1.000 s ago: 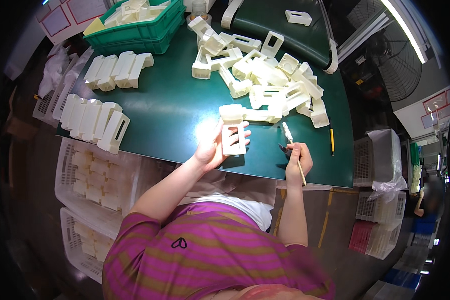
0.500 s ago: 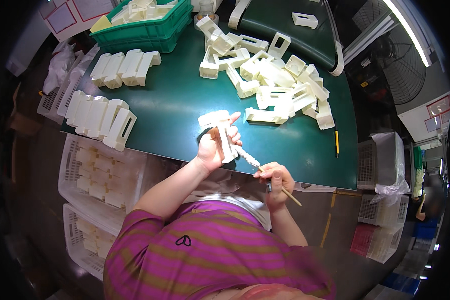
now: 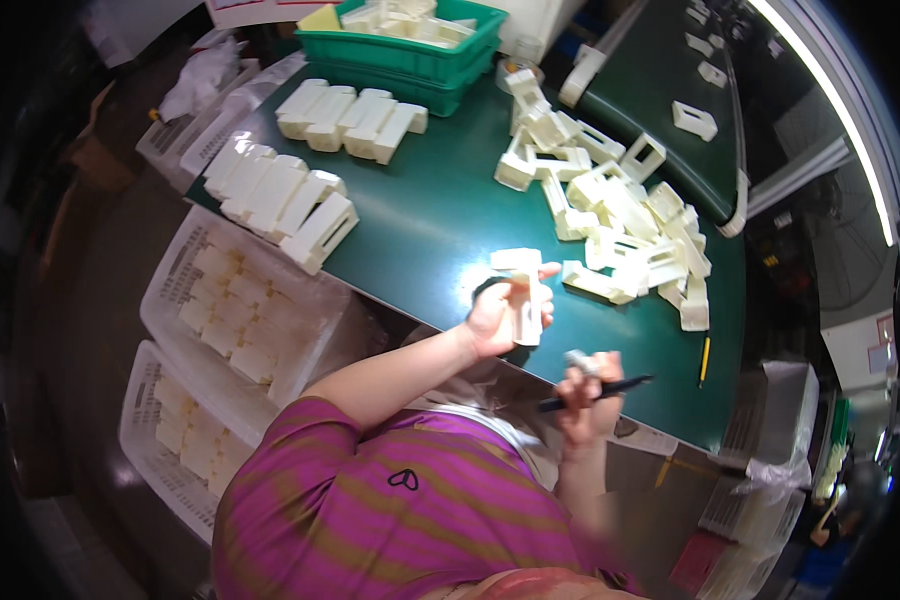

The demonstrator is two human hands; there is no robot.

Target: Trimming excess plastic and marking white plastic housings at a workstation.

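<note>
My left hand (image 3: pixel 492 322) grips an off-white plastic housing (image 3: pixel 527 312), with its long side upright and a wider end at the top. Thumb and fingers wrap its sides. Slightly nearer and to the right, my right hand (image 3: pixel 587 405) is closed on a slim black pen-like tool (image 3: pixel 618 387) that crosses the fingers. From the same hand pokes the white wrapped tip of a stick (image 3: pixel 580 361), apart from the housing; the rest of the stick is hidden or blurred. Beyond both hands lies a loose heap of similar housings (image 3: pixel 620 205).
Two rows of housings (image 3: pixel 280 195) lie on the green table (image 3: pixel 420 210) at left. Behind them stands a green crate (image 3: pixel 400 50) of parts. A conveyor belt (image 3: pixel 650 110) runs at the back right. A yellow pencil (image 3: pixel 705 360) lies near the right edge; white baskets (image 3: pixel 170 300) sit below left.
The view has turned, so the scene sits further right. My right hand has drawn the wrapped stick back from the housing, and the black tool now shows across its fingers. My left hand keeps its hold.
</note>
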